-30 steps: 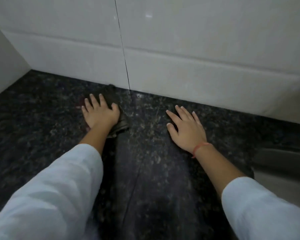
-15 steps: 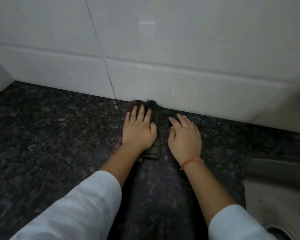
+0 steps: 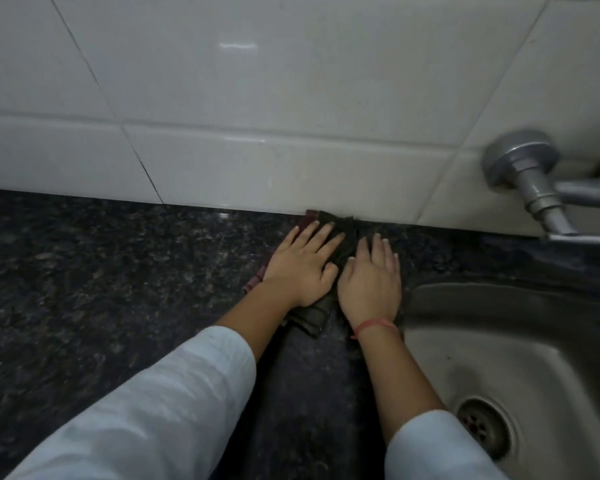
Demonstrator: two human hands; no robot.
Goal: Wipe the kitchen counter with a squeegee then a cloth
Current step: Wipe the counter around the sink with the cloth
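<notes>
A dark folded cloth [image 3: 343, 230] with a reddish edge lies on the black speckled stone counter [image 3: 118, 289], its far end against the white tiled wall. My left hand [image 3: 303, 266] presses flat on the cloth with straight fingers. My right hand [image 3: 371, 278] lies flat right beside it, fingers straight, its fingertips on the cloth's right part. A red thread circles my right wrist. No squeegee is in view.
A steel sink [image 3: 520, 358] with a round drain [image 3: 482, 426] sits just right of my right hand. A metal tap [image 3: 530, 181] juts from the white tiled wall [image 3: 257, 98] above the sink. The counter stretches away to the left.
My left hand has slid the cloth to the right along the wall until it sits beside my right hand. The view has shifted right, bringing the sink and tap in.
</notes>
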